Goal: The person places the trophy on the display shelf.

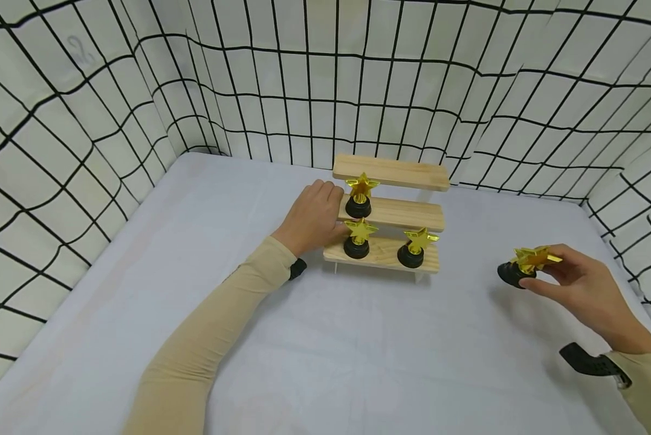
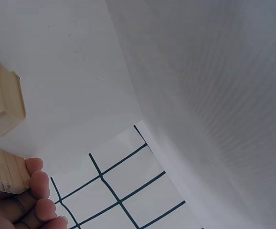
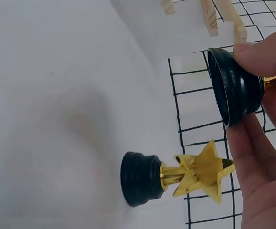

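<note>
My left hand (image 1: pixel 314 214) grips the left end of a three-tier wooden display stand (image 1: pixel 409 214); in the left wrist view its fingers curl round a wooden board (image 2: pixel 6 169). One star trophy (image 1: pixel 359 196), gold on a black base, stands on the middle tier. The bottom tier bears a left trophy (image 1: pixel 356 238) and a right trophy (image 1: pixel 414 249). Off to the right, my right hand (image 1: pixel 592 290) pinches a tilted star trophy (image 3: pixel 238 88) by its black base. Another trophy (image 3: pixel 145 179) stands on the table in the right wrist view; from the head it is not clearly distinguishable.
A white cloth (image 1: pixel 325 362) covers the table. Black wire grid panels (image 1: pixel 281 78) with white behind them enclose the back and both sides. The stand's top board (image 1: pixel 390 172) lies close to the back panel.
</note>
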Demonstrator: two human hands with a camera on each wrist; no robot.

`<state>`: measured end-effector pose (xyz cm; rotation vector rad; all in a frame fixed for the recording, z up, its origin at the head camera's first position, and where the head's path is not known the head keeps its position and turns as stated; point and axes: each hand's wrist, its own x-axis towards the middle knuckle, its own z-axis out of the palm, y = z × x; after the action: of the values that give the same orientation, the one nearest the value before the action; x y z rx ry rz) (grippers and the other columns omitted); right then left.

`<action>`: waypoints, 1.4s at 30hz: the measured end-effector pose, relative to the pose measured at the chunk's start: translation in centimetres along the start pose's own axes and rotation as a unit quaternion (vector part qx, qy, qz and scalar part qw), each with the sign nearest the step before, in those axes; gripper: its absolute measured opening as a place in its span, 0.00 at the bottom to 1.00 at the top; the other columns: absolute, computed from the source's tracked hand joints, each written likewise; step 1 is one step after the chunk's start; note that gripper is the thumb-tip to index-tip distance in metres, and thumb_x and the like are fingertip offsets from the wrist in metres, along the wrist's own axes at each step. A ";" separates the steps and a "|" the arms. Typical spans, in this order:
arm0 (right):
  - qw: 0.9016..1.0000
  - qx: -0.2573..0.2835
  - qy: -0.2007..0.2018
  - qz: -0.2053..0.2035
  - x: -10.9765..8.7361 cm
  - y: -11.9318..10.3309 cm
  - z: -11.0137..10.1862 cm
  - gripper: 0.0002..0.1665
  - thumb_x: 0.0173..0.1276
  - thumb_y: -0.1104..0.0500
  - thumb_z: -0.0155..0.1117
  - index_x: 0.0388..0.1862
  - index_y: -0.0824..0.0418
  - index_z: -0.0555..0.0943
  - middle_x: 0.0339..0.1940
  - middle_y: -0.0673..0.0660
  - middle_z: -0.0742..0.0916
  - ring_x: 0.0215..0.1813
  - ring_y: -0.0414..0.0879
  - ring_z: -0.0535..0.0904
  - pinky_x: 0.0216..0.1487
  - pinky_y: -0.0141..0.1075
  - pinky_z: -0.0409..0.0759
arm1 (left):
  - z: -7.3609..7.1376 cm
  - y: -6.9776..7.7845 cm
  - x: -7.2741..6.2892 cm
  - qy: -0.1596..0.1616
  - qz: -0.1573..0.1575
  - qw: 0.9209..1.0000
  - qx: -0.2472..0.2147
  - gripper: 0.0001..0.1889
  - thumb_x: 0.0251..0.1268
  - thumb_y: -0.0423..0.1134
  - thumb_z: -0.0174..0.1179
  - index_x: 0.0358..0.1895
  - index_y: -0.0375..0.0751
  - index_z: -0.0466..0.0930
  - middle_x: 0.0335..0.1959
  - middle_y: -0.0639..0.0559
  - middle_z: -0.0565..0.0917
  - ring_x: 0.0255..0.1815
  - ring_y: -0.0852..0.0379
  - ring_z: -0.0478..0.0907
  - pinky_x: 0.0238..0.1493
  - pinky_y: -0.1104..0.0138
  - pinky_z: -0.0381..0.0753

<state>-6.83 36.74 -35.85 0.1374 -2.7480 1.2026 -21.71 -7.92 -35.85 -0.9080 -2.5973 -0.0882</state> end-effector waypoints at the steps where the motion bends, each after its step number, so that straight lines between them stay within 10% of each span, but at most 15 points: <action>1: 1.000 0.005 0.000 -0.005 0.2 -0.2 0.1 0.29 0.57 0.68 0.78 0.56 0.64 0.77 0.52 0.34 0.81 0.52 0.17 0.79 0.52 0.11 0.75 | 0.0 0.0 0.0 0.000 0.000 1.000 -0.001 0.30 0.60 0.54 0.66 0.53 0.30 0.77 0.41 0.43 0.81 0.40 0.48 0.73 0.42 0.60 0.74; 42: 0.999 0.030 0.002 -0.046 7.2 -6.3 2.4 0.30 0.56 0.68 0.79 0.58 0.59 0.79 0.50 0.37 0.83 0.51 0.22 0.81 0.53 0.11 0.74 | -0.3 0.3 0.0 -0.012 -0.009 1.000 -0.001 0.32 0.59 0.56 0.66 0.54 0.30 0.77 0.40 0.44 0.80 0.39 0.48 0.71 0.41 0.60 0.73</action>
<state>-13.32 30.54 -31.73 0.2643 -2.6719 1.2596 -21.45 -7.75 -35.64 -0.8924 -2.6276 -0.0847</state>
